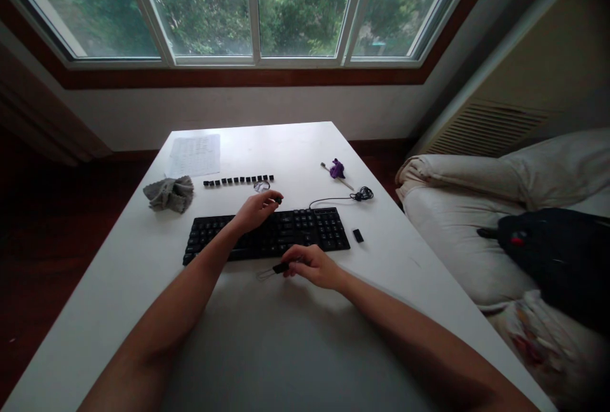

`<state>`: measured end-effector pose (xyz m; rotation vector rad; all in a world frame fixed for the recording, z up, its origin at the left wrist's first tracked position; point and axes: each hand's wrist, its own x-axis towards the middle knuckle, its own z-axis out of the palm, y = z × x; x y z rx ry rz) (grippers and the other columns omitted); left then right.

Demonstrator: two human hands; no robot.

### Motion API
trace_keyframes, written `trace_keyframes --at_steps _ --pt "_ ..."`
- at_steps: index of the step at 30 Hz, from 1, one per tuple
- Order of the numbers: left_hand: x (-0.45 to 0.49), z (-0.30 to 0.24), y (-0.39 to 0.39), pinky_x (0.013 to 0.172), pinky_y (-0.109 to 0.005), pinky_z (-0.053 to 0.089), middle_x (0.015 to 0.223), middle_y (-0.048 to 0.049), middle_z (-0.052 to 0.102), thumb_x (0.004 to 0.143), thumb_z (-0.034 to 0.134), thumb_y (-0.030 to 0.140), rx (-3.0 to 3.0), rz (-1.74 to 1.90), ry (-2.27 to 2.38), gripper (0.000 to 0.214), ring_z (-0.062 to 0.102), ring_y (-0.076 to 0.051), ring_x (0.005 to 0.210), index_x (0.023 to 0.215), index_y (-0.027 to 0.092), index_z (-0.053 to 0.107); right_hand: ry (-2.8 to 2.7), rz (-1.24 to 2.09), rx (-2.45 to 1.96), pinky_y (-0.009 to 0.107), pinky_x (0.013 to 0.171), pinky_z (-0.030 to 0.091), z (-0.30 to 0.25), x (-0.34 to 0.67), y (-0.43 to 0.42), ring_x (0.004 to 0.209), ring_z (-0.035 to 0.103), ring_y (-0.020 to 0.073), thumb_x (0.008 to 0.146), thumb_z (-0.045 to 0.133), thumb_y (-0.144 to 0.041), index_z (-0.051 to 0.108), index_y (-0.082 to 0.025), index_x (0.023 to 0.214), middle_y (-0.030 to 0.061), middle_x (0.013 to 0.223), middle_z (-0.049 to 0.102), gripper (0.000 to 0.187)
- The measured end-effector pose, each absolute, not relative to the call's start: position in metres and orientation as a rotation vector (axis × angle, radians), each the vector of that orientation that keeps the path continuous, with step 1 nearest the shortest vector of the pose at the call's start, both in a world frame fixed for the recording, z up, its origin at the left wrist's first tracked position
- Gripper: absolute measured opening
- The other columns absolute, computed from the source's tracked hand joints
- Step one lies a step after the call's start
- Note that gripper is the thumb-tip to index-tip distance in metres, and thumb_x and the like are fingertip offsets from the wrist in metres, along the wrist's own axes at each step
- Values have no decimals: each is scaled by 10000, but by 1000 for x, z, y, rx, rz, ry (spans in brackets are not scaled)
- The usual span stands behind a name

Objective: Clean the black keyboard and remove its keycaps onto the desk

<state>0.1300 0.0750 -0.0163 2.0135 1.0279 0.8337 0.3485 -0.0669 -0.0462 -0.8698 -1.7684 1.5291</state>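
Observation:
A black keyboard lies across the white table. Above its far edge, my left hand is closed in a pinch on a small black keycap. Close to the near edge of the keyboard, my right hand grips a keycap puller with a black handle. Its thin wire loops point left, just over the tabletop. Beyond the keyboard stands a row of several loose black keycaps, with a small clear ring-like item beside them. My left forearm hides part of the keys.
A grey cloth and a printed paper sheet lie on the left. At the right are a coiled cable, a small black block, and a purple cloth by a brush. A sofa stands beyond the table's right edge.

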Motion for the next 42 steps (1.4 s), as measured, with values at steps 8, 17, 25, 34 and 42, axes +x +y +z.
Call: trace_keyframes --at_steps 8,17,25,34,42 --pt "147 -21 140 643 -255 502 768 -8 624 774 547 168 1834 909 1245 277 633 -138 669 998 189 708 -1793 1549 -869 290 773 566 -40 350 -65 830 739 177 932 621 -236 684 -159 1090 69 901 774 187" --pt "172 -16 176 823 -351 451 1001 -58 718 831 576 155 2407 711 1565 305 643 -232 915 1099 262 678 -1809 1565 -854 292 788 567 -38 352 -63 853 747 182 933 608 -216 682 -166 1111 68 929 775 200" --pt "178 -25 190 1008 -475 327 1054 -93 733 893 566 211 2675 556 1596 223 579 -304 1075 1075 249 690 -1816 1550 -857 297 797 563 -36 352 -62 855 743 183 928 614 -218 686 -167 1100 66 933 775 193" --pt "180 -26 193 1042 -514 297 1103 -128 681 892 571 205 2666 634 1503 221 477 -331 1175 1056 243 715 -1856 1526 -877 297 807 559 -33 353 -61 866 733 179 924 620 -225 693 -188 1102 54 943 772 195" --pt "177 -39 207 1007 -481 367 1216 -100 618 815 676 244 2509 577 1639 222 453 -328 1211 1030 267 728 -1807 1565 -867 298 816 554 -37 353 -61 874 738 181 929 622 -236 691 -189 1110 56 954 775 200"
